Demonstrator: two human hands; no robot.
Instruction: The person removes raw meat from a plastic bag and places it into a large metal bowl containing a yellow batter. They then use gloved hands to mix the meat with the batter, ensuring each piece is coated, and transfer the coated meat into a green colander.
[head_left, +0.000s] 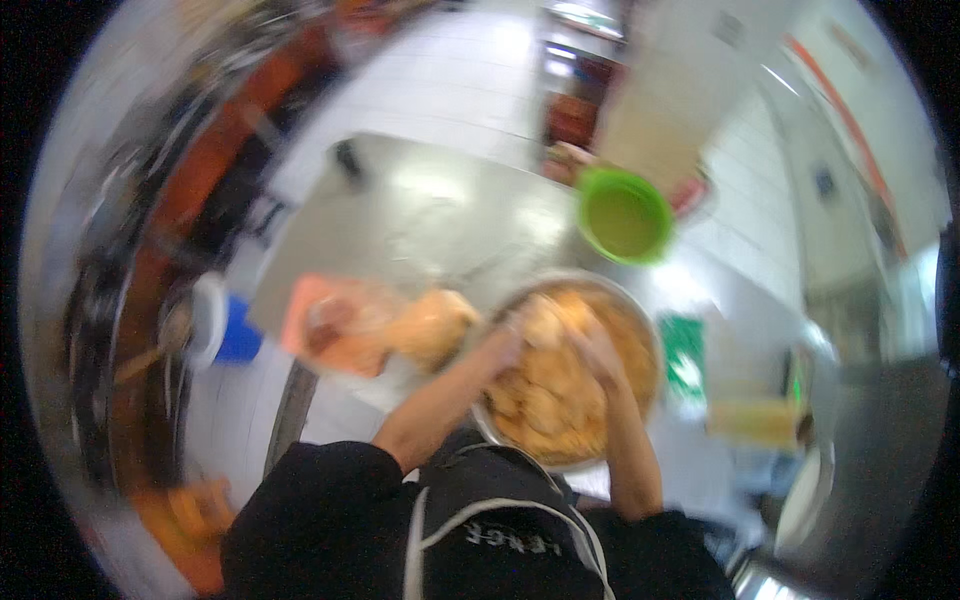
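Note:
Both of my hands are inside a large round metal bowl (655, 375) that stands on a metal table. Orange-brown pieces of food (547, 409), perhaps marinated meat, fill it. A paler, rounded piece of food (543, 324) sits between my hands near the bowl's far side. My left hand (511, 334) is against its left side and my right hand (595, 341) against its right side. Blur hides the fingertips. Left of the bowl lies a filled plastic bag (435, 326), next to a pink-orange tray or board (304, 311) with something dark red on it.
A bright green tub (660, 217) with yellowish contents stands beyond the bowl. To the right are a green-and-white packet (682, 356) and a yellowish roll (754, 424). A blue-and-white container (236, 330) is off the steel table's (420, 202) left edge. Orange-brown shelving or counter (202, 165) runs along the left.

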